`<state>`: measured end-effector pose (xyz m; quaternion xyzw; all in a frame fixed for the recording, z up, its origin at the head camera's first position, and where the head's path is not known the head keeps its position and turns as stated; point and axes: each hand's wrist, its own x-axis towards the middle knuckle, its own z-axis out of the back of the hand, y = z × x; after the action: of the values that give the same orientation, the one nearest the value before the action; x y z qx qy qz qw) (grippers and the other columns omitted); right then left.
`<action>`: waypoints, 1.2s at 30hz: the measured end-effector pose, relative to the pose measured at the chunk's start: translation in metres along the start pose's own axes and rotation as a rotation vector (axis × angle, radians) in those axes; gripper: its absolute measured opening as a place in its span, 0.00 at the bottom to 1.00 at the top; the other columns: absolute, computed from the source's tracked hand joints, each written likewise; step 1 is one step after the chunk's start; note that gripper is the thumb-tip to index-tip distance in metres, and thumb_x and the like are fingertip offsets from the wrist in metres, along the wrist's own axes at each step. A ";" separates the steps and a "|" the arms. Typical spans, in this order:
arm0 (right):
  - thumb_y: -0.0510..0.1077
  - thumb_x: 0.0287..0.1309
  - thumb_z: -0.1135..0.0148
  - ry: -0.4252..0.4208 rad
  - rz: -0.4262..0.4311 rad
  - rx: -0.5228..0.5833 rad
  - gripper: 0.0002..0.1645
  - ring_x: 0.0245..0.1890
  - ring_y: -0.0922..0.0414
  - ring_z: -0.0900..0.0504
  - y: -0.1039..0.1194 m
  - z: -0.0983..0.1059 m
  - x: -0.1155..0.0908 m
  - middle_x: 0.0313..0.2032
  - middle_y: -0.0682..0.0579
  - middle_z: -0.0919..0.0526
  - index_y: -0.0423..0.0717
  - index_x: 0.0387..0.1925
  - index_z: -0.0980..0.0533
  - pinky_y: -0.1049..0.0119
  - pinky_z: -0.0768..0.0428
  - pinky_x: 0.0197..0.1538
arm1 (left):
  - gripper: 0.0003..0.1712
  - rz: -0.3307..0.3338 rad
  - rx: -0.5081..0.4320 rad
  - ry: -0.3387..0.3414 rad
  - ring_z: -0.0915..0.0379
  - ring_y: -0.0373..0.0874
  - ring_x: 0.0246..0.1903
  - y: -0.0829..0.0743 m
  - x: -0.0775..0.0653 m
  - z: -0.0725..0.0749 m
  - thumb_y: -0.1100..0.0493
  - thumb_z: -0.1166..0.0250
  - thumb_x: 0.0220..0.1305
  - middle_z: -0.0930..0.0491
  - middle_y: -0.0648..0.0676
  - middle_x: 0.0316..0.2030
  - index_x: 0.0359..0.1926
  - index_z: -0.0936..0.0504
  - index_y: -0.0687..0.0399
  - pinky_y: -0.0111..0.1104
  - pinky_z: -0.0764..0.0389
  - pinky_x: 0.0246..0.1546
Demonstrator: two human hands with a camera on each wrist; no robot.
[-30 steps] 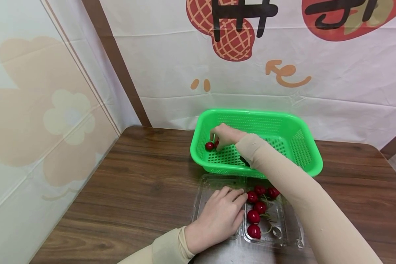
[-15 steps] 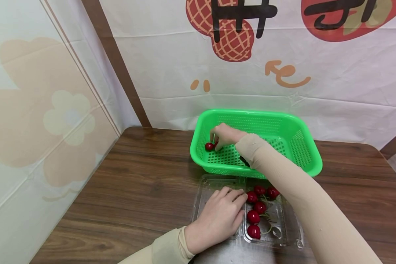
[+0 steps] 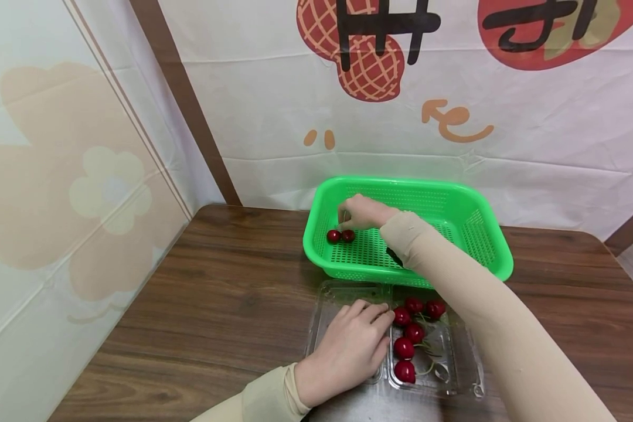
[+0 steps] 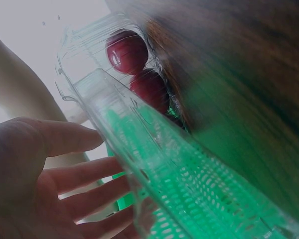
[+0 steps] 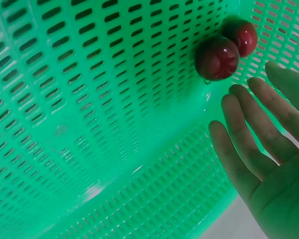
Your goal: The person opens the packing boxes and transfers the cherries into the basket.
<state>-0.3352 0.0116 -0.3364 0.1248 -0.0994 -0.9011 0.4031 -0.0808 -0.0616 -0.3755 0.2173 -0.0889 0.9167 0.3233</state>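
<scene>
Two dark red cherries (image 3: 340,236) lie side by side on the floor of a green basket (image 3: 492,249), near its left end. Just above them is my right hand (image 3: 364,212), reaching into the basket. In the right wrist view its fingers (image 5: 269,137) are extended and apart from the cherries (image 5: 217,59), holding nothing. My left hand (image 3: 348,351) lies over the left half of a clear plastic clamshell (image 3: 327,296), fingertips at the middle ridge. Its fingers are loosely straight in the left wrist view. Several stemmed cherries (image 3: 404,348) sit in the right half.
The basket stands at the back of a brown wooden table (image 3: 216,299), directly behind the clamshell. A printed cloth (image 3: 264,105) hangs behind the table, and another panel (image 3: 58,193) rises on the left. My right sleeve (image 3: 469,299) crosses over the basket's front rim.
My right hand has let go of the right-hand cherry in the basket and lifted slightly off it, so both cherries show whole. The left hand has stayed in place.
</scene>
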 end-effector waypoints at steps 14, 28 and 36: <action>0.44 0.56 0.41 -0.041 0.009 -0.033 0.08 0.36 0.57 0.22 -0.006 0.016 -0.024 0.35 0.52 0.18 0.45 0.36 0.21 0.59 0.22 0.44 | 0.18 0.007 -0.005 0.019 0.29 0.45 0.46 -0.002 0.001 -0.001 0.53 0.40 0.56 0.20 0.51 0.48 0.46 0.19 0.52 0.35 0.25 0.39; 0.44 0.58 0.43 -0.077 0.054 -0.032 0.07 0.35 0.59 0.21 -0.004 0.027 -0.052 0.34 0.52 0.17 0.47 0.35 0.21 0.59 0.21 0.42 | 0.17 0.009 -0.012 0.019 0.29 0.45 0.46 -0.001 0.000 -0.002 0.53 0.40 0.55 0.20 0.52 0.48 0.46 0.19 0.52 0.35 0.25 0.40; 0.44 0.59 0.43 -0.109 0.084 -0.057 0.08 0.34 0.59 0.21 -0.003 0.032 -0.069 0.33 0.52 0.17 0.47 0.36 0.21 0.59 0.20 0.40 | 0.18 0.009 -0.011 0.023 0.29 0.45 0.46 0.000 0.001 -0.001 0.52 0.39 0.55 0.20 0.52 0.48 0.46 0.19 0.52 0.35 0.25 0.40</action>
<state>-0.3027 0.0683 -0.2973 0.0599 -0.1007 -0.8913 0.4380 -0.0815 -0.0610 -0.3760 0.2043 -0.0912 0.9201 0.3215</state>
